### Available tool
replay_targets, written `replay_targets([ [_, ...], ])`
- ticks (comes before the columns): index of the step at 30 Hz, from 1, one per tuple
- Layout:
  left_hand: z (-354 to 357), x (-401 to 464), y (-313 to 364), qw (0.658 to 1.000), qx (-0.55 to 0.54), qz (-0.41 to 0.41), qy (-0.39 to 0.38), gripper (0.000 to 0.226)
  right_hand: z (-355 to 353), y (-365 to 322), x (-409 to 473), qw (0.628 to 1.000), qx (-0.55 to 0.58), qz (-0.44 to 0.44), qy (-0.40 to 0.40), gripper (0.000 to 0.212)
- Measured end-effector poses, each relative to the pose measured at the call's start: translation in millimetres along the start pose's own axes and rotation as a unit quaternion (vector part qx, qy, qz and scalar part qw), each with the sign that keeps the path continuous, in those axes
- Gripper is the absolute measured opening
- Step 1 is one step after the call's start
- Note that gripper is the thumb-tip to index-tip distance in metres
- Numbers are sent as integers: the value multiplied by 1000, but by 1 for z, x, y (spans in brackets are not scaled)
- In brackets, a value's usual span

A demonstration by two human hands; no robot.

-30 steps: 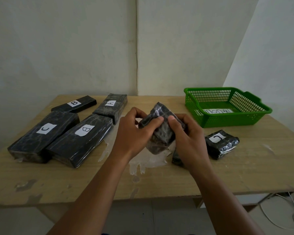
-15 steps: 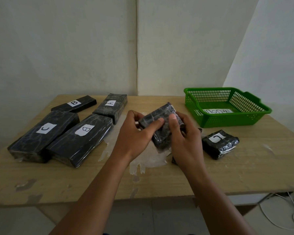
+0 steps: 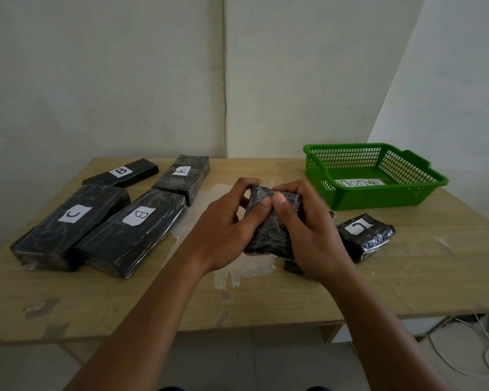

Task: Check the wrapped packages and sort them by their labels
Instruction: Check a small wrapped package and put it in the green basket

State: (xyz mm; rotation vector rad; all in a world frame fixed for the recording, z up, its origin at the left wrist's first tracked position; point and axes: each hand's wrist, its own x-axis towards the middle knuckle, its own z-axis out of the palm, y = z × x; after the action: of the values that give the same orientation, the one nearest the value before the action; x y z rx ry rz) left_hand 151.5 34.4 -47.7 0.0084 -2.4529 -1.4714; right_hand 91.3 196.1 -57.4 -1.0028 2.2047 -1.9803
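Observation:
A small black wrapped package (image 3: 268,232) is held above the middle of the table, gripped on both sides by my left hand (image 3: 223,230) and my right hand (image 3: 311,235). No label shows on the face turned to me. On the left lie larger black packages: one labelled C (image 3: 68,221), one labelled B (image 3: 133,230), a thin one labelled B (image 3: 121,173) and one labelled A (image 3: 182,176). To the right of my hands lies a small package labelled C (image 3: 364,235). Another dark package (image 3: 291,265) peeks out beneath my right hand.
A green plastic basket (image 3: 319,170) with a paper label inside stands at the back right of the wooden table (image 3: 266,300). White peeled patches mark the tabletop under my hands. White cables (image 3: 469,351) lie on the floor at the lower right.
The held package has been turned in both hands and now sits lower and more upright, with my thumbs meeting on its near face. The other packages have not moved.

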Motion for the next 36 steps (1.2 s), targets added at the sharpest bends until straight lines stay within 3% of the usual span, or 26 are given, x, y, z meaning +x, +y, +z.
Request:
replay_targets([
  [3,-1,1,0,999,19,23,14,26,-2,0,0,1000,-16,-9,-11,9],
  [8,-2,1,-1,998,32,40,40,41,-1,0,0,1000,-20,-22,-3,5],
  [12,2,1,-1,998,0,49,49,40,0,8,0,995,-75,-28,55,44],
  [16,11,-1,-4,998,-28,52,35,35,5,11,1,996,2,51,76,83],
  [20,15,0,-6,992,-125,6,14,33,4,14,2,993,41,55,101,84],
  [22,14,2,-2,988,-154,-22,26,41,4,19,1,992,35,52,111,90],
  [25,13,8,-2,983,-163,-60,56,33,5,23,-1,992,31,24,122,81],
  [29,9,16,-2,972,-192,-128,41,63,4,21,-6,993,25,-23,110,77],
  [36,5,14,-6,981,-173,-81,18,61,-2,13,1,993,22,26,113,92],
])
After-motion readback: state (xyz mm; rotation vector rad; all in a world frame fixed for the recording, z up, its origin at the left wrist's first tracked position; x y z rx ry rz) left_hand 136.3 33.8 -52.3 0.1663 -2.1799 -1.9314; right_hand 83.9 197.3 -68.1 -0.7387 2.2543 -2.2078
